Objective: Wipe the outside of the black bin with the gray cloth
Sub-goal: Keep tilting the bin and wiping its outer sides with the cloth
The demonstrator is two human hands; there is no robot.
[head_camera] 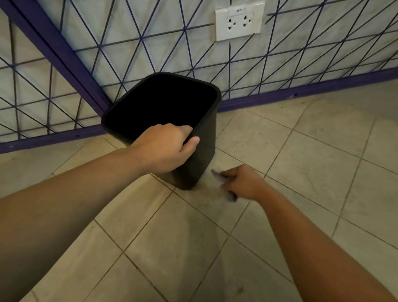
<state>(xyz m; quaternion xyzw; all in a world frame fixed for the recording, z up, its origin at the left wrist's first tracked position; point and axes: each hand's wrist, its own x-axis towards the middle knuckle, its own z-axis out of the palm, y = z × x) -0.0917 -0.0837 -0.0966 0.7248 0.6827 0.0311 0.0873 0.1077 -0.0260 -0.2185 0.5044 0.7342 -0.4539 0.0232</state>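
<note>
A black bin (202, 158) stands on the tiled floor in a corner, tilted with its open mouth toward the wall. My left hand (164, 149) grips its near rim, fingers inside and thumb on the outer wall. My right hand (242, 183) hovers low, just right of the bin's base, closed around a bunched gray cloth (230, 195). Bits of the cloth stick out above and below the fist and look blurred. The cloth is close to the bin's right side but I cannot tell if it touches.
Two walls with a purple line pattern meet behind the bin, with a purple skirting (310, 91) along the floor. A white double socket (239, 20) sits on the right wall. Beige floor tiles (307, 155) spread to the right and toward me.
</note>
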